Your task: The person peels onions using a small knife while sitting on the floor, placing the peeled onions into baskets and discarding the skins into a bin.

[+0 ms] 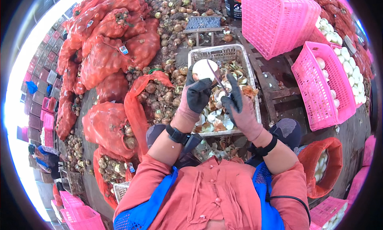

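Note:
My left hand (196,95), in a black-palmed glove, is closed around a peeled white onion (205,67). My right hand (242,110), gloved the same way, grips a knife (214,73). Its thin blade slants up beside the onion's right side; whether it touches the onion I cannot tell. Both hands are over a white plastic crate (250,66) that holds onion skins and trimmings (217,120). The knife's handle is mostly hidden in my right hand.
Unpeeled onions (171,34) lie heaped on the left, beside stacked red mesh sacks (107,50). At right, a tilted pink crate (315,86) holds peeled onions. A larger pink crate stack (275,22) stands beyond. An open red sack (333,166) sits near my right elbow.

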{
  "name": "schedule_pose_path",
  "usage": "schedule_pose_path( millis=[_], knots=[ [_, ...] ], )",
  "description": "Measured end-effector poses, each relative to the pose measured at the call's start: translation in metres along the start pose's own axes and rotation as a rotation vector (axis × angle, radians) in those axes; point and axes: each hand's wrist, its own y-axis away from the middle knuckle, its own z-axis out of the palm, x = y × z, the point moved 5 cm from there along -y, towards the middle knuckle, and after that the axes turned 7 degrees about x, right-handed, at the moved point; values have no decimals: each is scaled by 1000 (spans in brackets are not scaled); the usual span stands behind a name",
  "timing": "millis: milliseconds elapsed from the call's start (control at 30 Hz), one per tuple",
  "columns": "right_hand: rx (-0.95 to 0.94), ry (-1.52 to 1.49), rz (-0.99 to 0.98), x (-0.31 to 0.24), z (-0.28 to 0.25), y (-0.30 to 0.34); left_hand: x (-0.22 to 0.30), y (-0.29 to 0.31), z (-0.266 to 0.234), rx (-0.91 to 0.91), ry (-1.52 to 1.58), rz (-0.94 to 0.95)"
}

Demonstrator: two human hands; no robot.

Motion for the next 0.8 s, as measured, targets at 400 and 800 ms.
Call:
schedule_pose_path(
  millis=[400,800],
  knots=[
    [240,163,-240,10,14,-17,-30,0,-14,-149,-74,46],
    [233,-763,763,71,6,-20,-27,9,2,-83,58,-209]
  ],
)
